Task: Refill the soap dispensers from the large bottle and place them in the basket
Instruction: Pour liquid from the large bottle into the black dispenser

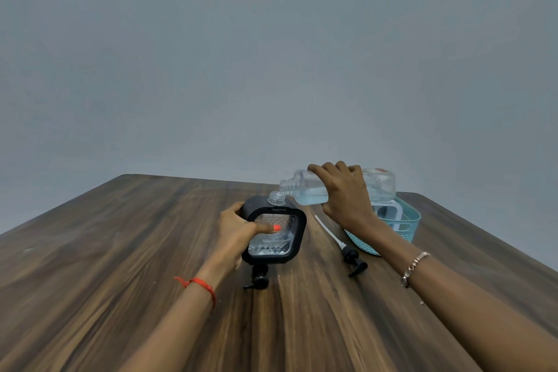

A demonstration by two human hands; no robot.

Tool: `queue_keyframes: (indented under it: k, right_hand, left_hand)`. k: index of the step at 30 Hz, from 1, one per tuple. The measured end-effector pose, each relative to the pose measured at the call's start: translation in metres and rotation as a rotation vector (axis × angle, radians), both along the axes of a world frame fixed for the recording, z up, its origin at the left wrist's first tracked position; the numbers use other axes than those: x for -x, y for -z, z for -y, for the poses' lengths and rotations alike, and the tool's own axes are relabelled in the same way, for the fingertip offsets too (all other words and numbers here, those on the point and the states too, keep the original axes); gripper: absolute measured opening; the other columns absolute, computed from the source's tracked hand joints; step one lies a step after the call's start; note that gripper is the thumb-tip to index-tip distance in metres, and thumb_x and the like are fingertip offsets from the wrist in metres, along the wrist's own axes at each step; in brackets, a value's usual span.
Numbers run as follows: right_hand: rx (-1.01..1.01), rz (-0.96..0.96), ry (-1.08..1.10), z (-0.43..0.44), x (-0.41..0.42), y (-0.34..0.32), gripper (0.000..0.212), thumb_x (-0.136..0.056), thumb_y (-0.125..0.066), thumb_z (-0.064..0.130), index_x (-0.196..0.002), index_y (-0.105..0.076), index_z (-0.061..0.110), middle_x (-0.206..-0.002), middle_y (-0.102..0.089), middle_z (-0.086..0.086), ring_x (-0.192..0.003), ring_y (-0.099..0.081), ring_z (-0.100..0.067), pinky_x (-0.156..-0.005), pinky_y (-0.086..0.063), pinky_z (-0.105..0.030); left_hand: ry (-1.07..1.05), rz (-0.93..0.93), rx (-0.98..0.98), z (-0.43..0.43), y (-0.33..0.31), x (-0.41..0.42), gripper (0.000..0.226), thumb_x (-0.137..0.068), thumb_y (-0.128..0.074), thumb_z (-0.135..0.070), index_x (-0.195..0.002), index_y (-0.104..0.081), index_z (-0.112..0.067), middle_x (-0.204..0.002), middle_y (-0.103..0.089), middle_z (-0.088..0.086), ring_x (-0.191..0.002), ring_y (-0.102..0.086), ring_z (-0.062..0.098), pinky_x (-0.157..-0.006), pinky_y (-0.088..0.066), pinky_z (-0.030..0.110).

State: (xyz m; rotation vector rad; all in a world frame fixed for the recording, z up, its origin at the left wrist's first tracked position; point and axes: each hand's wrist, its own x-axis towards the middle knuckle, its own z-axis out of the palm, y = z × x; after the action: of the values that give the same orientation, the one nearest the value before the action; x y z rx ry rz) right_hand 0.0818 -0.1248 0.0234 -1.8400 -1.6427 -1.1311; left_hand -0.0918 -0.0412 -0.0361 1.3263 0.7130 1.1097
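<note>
Basket point(407, 228) partly behind right hand point(347, 196)

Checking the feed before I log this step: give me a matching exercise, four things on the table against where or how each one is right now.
Things:
1. large bottle
2. dispenser
3. pump with white tube
4. basket

States:
A. lying flat on the table
B. tilted, gripped by the right hand
C. standing at the table's right side
D. gripped by the left hand, neck uncapped

Pairs: 1-B, 2-D, 3-A, 4-C
</note>
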Motion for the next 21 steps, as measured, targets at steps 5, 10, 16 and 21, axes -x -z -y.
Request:
queue_keyframes:
  k: [5, 10, 16, 21]
  right_hand:
    - [-0.004, 0.003, -0.001, 0.0000, 0.0002, -0.0009, 0.065, -0.049, -0.062, -0.013, -0.110, -0.062, 0.011, -0.088, -0.066, -0.009, -0.078, -0.058, -0.032, -0.073, -0.042, -0.042]
    - [0.008, 0.000, 0.002, 0.0001, 0.0001, -0.0017, 0.064, -0.052, -0.062, -0.011, -0.112, -0.061, 0.011, -0.092, -0.065, -0.009, -0.082, -0.057, -0.033, -0.075, -0.040, -0.043]
    - [0.018, 0.003, 0.009, 0.0002, -0.0002, -0.0015, 0.064, -0.053, -0.061, -0.010, -0.113, -0.060, 0.012, -0.093, -0.065, -0.009, -0.083, -0.056, -0.032, -0.076, -0.039, -0.042]
    - [0.016, 0.000, 0.003, 0.0004, 0.0002, -0.0014, 0.065, -0.051, -0.062, -0.012, -0.112, -0.061, 0.011, -0.092, -0.066, -0.009, -0.082, -0.057, -0.032, -0.077, -0.040, -0.042]
  left_hand:
    - [0.001, -0.008, -0.011, -0.0005, 0.0001, -0.0001, 0.053, -0.044, -0.085, 0.009, -0.084, -0.061, -0.016, -0.078, -0.071, 0.004, -0.062, -0.070, 0.011, -0.047, -0.052, 0.022]
    - [0.001, 0.002, -0.010, -0.0006, 0.0002, -0.0007, 0.053, -0.044, -0.085, 0.010, -0.085, -0.062, -0.015, -0.078, -0.071, 0.005, -0.060, -0.070, 0.011, -0.046, -0.051, 0.019]
    - [0.002, -0.002, -0.004, -0.0007, 0.0006, -0.0004, 0.054, -0.044, -0.086, 0.008, -0.085, -0.061, -0.016, -0.079, -0.072, 0.004, -0.065, -0.070, 0.014, -0.047, -0.052, 0.020]
    - [0.006, 0.014, 0.010, -0.0004, 0.0013, -0.0010, 0.053, -0.044, -0.085, 0.010, -0.083, -0.062, -0.016, -0.073, -0.071, 0.001, -0.057, -0.069, 0.008, -0.045, -0.051, 0.019]
